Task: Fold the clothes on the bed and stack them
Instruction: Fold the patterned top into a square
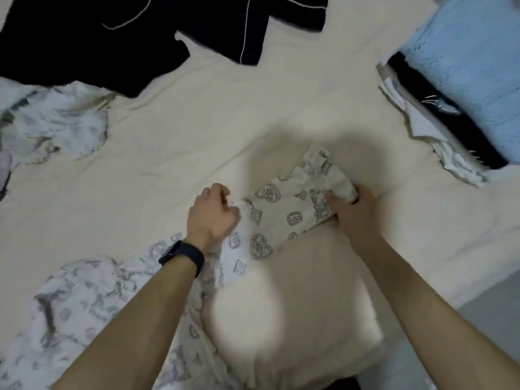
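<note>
Printed garment [270,220] near bed [197,136] front edge, between hands. Left hand [213,218] pinches its left edge; right hand [354,212] grips bunched end. Looks thin, limp, light; best held at corners, seams.

Matt printed cloth garment [270,218] (creased) on soft cream bedsheet [197,122].

A bedroom: cream-sheeted bed [174,130] strewn with loose clothes [56,122]

black garment [126,38] cut off at top, blue cloth [472,66] cut off at right, left hand [213,215] fingertips out of sight
</note>
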Demonstrator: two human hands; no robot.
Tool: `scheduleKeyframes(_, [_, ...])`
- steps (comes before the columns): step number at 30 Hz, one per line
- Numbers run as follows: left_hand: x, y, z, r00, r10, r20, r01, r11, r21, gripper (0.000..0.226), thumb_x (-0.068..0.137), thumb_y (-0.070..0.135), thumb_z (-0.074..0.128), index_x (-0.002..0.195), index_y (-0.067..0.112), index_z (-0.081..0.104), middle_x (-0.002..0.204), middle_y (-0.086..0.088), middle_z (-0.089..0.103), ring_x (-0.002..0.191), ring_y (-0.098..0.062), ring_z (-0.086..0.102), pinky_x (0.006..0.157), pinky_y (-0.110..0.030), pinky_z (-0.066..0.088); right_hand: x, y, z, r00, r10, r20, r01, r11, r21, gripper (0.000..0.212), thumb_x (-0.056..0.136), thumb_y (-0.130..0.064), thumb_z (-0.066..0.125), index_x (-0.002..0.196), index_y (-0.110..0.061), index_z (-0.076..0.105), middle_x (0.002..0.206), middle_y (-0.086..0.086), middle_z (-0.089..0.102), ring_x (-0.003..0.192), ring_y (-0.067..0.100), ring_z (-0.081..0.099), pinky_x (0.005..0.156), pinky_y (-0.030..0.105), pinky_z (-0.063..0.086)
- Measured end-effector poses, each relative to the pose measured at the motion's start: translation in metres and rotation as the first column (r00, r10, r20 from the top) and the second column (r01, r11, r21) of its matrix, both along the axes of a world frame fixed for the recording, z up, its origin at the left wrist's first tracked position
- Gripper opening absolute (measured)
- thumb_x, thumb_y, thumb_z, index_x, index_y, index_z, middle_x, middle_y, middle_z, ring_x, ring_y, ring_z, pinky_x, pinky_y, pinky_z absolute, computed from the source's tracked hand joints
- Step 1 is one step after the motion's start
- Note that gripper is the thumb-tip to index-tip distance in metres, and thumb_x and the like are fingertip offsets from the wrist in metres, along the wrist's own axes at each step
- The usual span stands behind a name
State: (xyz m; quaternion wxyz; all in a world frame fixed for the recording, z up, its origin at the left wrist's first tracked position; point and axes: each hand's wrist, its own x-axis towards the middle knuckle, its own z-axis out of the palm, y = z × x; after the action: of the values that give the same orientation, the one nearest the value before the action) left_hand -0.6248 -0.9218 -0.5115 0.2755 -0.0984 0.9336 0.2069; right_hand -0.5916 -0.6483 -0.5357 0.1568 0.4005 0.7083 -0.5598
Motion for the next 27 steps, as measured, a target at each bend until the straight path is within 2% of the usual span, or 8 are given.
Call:
scheduleKeyframes(5, [-0.048,0.078,-0.006,0.985,-0.146,0.088,0.129,0.977,0.171,0.049,0.086,0.065,0.059,0.116,0.027,0.053,0.093,0.014,0.064,0.081,-0.013,0.065,0.071,-0.035,0.053,0.008,-0.002,-0.001,0.985,-0.154,0.082,0.157,0.987,-0.040,0.055,0.072,-0.040,0.090,0.113,-0.020,0.058,0.106,-0.003,0.069,0.096,0.020,0.070,0.087,0.048,0.060])
scheduleKeyframes(10, [-0.095,0.127,-0.015,0.934,-0.326,0.149,0.296,0.936,0.191,0.024,0.093,0.033,0.064,0.102,0.010,0.064,0.098,-0.003,0.067,0.091,-0.023,0.062,0.073,-0.032,0.047,0.016,-0.009,-0.003,0.979,-0.152,0.138,0.165,0.983,-0.085,0.032,0.079,-0.028,0.085,0.102,-0.015,0.068,0.084,0.009,0.076,0.059,0.017,0.070,0.063,0.042,0.063])
scheduleKeyframes(12, [-0.106,0.129,-0.015,0.960,-0.251,0.121,0.216,0.945,0.247,0.017,0.093,0.025,0.064,0.102,0.012,0.062,0.101,-0.002,0.065,0.092,-0.022,0.057,0.071,-0.030,0.043,0.017,-0.008,-0.005,0.976,-0.206,0.072,0.212,0.973,-0.091,0.024,0.083,-0.023,0.082,0.099,-0.013,0.069,0.089,0.015,0.076,0.061,0.019,0.068,0.059,0.038,0.057])
scheduleKeyframes(15, [-0.108,0.131,-0.012,0.964,-0.206,0.166,0.146,0.938,0.313,0.013,0.091,0.023,0.066,0.100,0.015,0.059,0.097,-0.001,0.062,0.086,-0.020,0.055,0.069,-0.029,0.043,0.021,-0.014,-0.005,0.970,-0.241,0.038,0.243,0.967,-0.075,0.031,0.082,-0.025,0.083,0.103,-0.012,0.064,0.092,0.013,0.073,0.074,0.025,0.071,0.065,0.040,0.056])
scheduleKeyframes(17, [-0.101,0.134,-0.006,0.946,-0.263,0.191,0.194,0.928,0.318,0.017,0.091,0.022,0.066,0.087,0.012,0.053,0.084,-0.008,0.053,0.074,-0.020,0.045,0.068,-0.031,0.037,0.027,-0.022,-0.001,0.963,-0.260,0.068,0.268,0.954,-0.137,0.030,0.081,-0.022,0.085,0.099,-0.013,0.062,0.084,0.007,0.072,0.060,0.014,0.069,0.052,0.029,0.054])
scheduleKeyframes(20, [-0.094,0.133,0.015,0.965,-0.246,0.094,0.201,0.918,0.341,0.038,0.095,0.019,0.064,0.068,0.017,0.037,0.066,-0.001,0.035,0.060,-0.017,0.032,0.060,-0.031,0.026,0.029,-0.027,0.012,0.947,-0.311,0.079,0.321,0.900,-0.296,0.020,0.084,-0.003,0.078,0.094,-0.009,0.062,0.077,0.008,0.065,0.052,0.014,0.058,0.044,0.021,0.047])
scheduleKeyframes(24, [-0.060,0.092,0.072,0.996,-0.081,0.039,0.048,0.847,0.529,0.016,0.094,0.013,0.066,0.083,0.010,0.055,0.070,0.001,0.045,0.058,-0.011,0.038,0.056,-0.025,0.031,0.041,-0.046,0.052,0.948,-0.306,-0.091,0.263,0.910,-0.320,0.018,0.090,-0.002,0.071,0.084,-0.014,0.059,0.077,0.006,0.062,0.057,0.014,0.059,0.059,0.026,0.056])
scheduleKeyframes(27, [-0.009,0.029,0.122,0.992,0.101,-0.070,-0.036,0.786,0.617,0.018,0.092,0.008,0.063,0.076,0.009,0.055,0.071,0.001,0.047,0.066,-0.011,0.042,0.062,-0.024,0.033,0.070,-0.080,0.092,0.940,-0.177,-0.291,0.121,0.972,-0.202,0.018,0.091,-0.011,0.072,0.086,-0.023,0.059,0.082,-0.006,0.065,0.066,0.017,0.070,0.068,0.035,0.059])
